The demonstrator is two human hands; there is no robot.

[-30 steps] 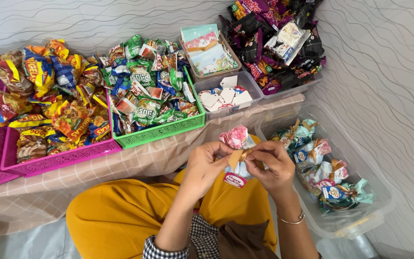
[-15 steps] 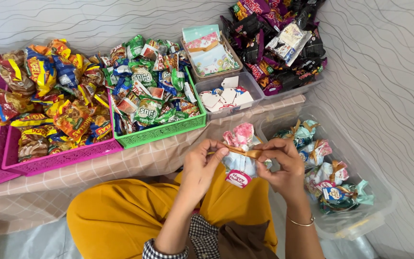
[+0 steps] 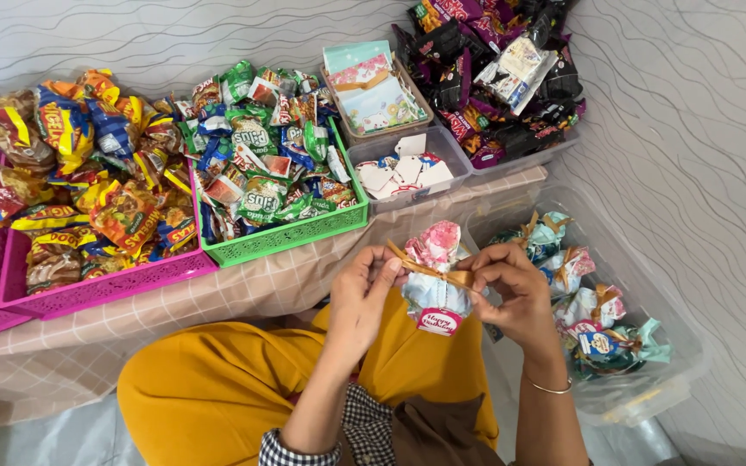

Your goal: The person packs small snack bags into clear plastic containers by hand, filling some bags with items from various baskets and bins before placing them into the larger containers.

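Small gift pouch (image 3: 436, 289), pink-patterned paper gathered at the top, round pink tag hanging below, held in the air over the lap in mustard cloth (image 3: 218, 380), just off the near edge of the low checked tabletop (image 3: 243, 289). Gold ribbon (image 3: 429, 270) wrapped round the neck. Left hand (image 3: 364, 298) pinching one ribbon end, fingers closed narrow. Right hand (image 3: 511, 289) pinching the other end at the knot, also closed on ribbon. For a clean tie, by the look of it: pull both ends level and evenly, keep the knot tight on the gathered neck, avoid crushing the paper ruffle or twisting the tag to the back. Clear plastic bin (image 3: 649, 259) just right of the hands, finished pouches (image 3: 580, 302) inside. On the tabletop's far right corner: small clear tub of white tags (image 3: 403, 173), tray of patterned papers (image 3: 371, 91). Green basket (image 3: 287, 237) of snack packets mid-table, pink basket (image 3: 105, 289) of snacks toward the left edge, dark packets (image 3: 494, 69) at far right.
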